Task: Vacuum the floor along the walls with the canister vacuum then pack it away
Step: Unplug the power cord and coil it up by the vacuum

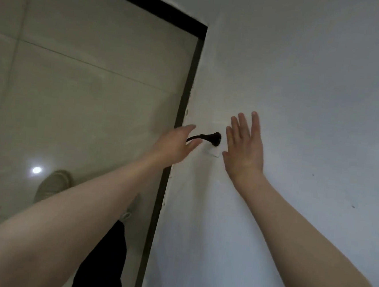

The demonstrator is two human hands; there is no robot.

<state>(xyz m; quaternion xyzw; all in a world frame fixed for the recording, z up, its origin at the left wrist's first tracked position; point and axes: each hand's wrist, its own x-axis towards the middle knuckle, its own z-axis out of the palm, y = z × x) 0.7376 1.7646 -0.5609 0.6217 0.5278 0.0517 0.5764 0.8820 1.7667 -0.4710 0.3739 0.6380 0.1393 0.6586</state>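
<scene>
Both hands (209, 143) flank plug (212, 138); its cord vanishes behind left.

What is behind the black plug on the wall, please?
Behind the black plug a white socket plate sits on the white wall. The plug covers the socket holes, so its pins cannot be seen.

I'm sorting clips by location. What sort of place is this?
Probably a room or hallway indoors, in a home or an office; which one I cannot tell. Signs: glossy pale floor tiles, a white painted wall with a dark skirting strip, and a black plug in a wall socket.
</scene>
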